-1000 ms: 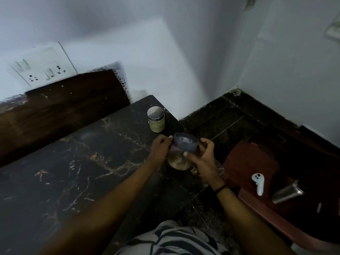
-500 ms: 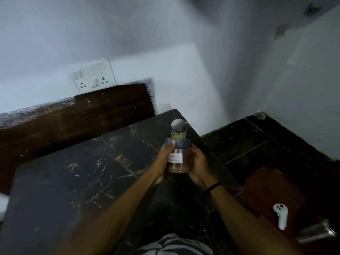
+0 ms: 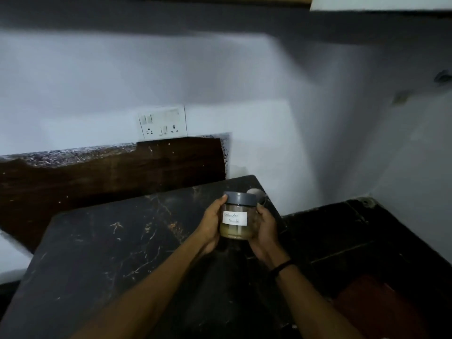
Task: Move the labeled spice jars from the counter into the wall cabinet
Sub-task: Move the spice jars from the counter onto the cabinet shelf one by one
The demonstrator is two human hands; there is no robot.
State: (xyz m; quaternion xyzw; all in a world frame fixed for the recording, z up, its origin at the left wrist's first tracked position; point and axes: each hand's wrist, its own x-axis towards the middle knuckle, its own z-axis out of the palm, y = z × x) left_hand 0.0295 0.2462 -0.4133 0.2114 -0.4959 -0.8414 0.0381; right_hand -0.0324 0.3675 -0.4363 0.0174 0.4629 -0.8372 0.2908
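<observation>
A jar (image 3: 236, 216) is held upright between both hands, above the right part of the dark marbled surface (image 3: 102, 253). The left hand (image 3: 212, 222) is curled round the jar's left side, its thumb tip laid against the rim of the grey lid (image 3: 240, 198). The right hand (image 3: 264, 227) is wrapped round the right side from below, with fingers hidden behind the glass. A white label (image 3: 234, 218) with handwriting is turned toward the camera (the words are too blurred to be read with certainty). A layer of pale yellowish powder is seen in the bottom of the clear glass.

Behind the lid, the pale top of a second jar (image 3: 254, 192) is partly seen, standing on the surface near its far right corner; the rest of it is hidden by the held jar. A dark band (image 3: 283, 265) is worn on the right wrist.

At the back of the surface a dark brown panel (image 3: 117, 172) is set against the wall, and a white switchboard (image 3: 162, 125) with sockets is mounted just above it. To the right, lower than the surface, a dark ledge (image 3: 354, 231) is seen in the corner. At the top right edge of the view a pale edge (image 3: 379, 3) is seen, which cannot be identified.
</observation>
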